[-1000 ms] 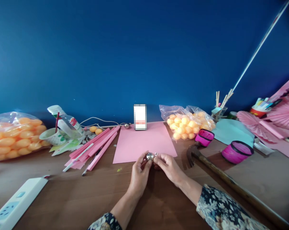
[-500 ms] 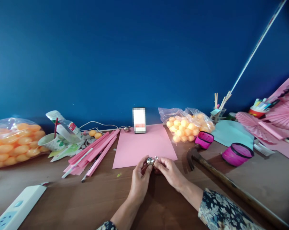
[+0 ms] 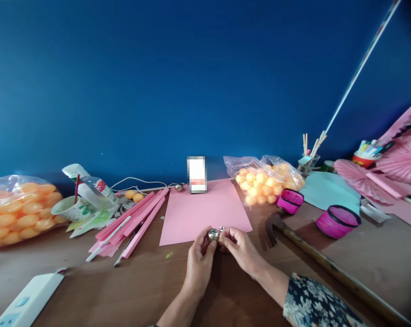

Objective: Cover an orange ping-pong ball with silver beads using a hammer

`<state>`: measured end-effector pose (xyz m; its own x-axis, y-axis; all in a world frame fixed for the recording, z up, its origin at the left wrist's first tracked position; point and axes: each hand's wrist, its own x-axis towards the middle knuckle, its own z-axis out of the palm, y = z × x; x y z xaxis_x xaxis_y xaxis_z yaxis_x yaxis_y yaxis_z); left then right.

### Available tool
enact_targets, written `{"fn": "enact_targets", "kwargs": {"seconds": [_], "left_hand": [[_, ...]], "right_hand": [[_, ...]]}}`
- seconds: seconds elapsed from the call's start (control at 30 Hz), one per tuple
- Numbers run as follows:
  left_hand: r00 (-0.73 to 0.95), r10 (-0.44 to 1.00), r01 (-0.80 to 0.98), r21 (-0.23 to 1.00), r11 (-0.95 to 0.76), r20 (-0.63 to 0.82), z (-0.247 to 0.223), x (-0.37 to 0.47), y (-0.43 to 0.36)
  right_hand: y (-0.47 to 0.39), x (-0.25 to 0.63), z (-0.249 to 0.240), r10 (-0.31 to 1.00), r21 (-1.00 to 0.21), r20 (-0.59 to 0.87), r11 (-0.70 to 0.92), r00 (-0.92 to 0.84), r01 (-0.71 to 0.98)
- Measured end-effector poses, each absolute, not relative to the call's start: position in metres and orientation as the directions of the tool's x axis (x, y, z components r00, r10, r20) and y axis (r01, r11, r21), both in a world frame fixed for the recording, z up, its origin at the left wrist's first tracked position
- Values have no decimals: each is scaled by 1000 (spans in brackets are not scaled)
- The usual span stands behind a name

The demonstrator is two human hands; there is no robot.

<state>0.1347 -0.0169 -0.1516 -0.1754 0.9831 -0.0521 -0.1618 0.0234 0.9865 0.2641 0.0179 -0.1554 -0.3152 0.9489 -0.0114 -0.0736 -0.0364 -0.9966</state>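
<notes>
A shiny silver ball [image 3: 212, 234] is pinched between the thumb and fingers of my left hand [image 3: 201, 256], just above the near edge of a pink paper sheet [image 3: 202, 213]. My right hand [image 3: 240, 247] is closed at the ball's right side, its fingertips on a small shiny metal piece [image 3: 222, 229]. Whether that piece is joined to the ball, I cannot tell. A second round shiny object [image 3: 178, 187] lies at the sheet's far left corner, beside an upright phone [image 3: 197, 175] with a blurred-out screen.
Pink paper strips [image 3: 137, 218], a tilted paper cup [image 3: 71, 209] and a bag of orange balls [image 3: 25, 213] are on the left. A power strip [image 3: 31, 297] lies nearer. Rightward are another ball bag [image 3: 260, 181], a hammer [image 3: 314, 254] and two magenta bands [image 3: 338, 221].
The view has shifted slightly, so the scene sits a little lower. Both hands keep nearly the same grip on the ball and the small piece.
</notes>
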Motion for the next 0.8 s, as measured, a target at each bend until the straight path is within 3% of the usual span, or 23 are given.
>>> {"fn": "enact_targets", "kwargs": {"seconds": [0.3,0.53,0.8], "left_hand": [[-165,984,-212,977,34,-70,-152,135,-17],[-60,983,-546,830,111,-171,-155,135,-17],[-95,982,-477,874,97,-162,-153,135,-15]], "right_hand": [[16,262,-154,966,-1000,16,13,-260,-15],[15,262,-150,962,-999,3,-9,-274,-41],[7,263,-138,949,-978,147,182,-279,103]]}}
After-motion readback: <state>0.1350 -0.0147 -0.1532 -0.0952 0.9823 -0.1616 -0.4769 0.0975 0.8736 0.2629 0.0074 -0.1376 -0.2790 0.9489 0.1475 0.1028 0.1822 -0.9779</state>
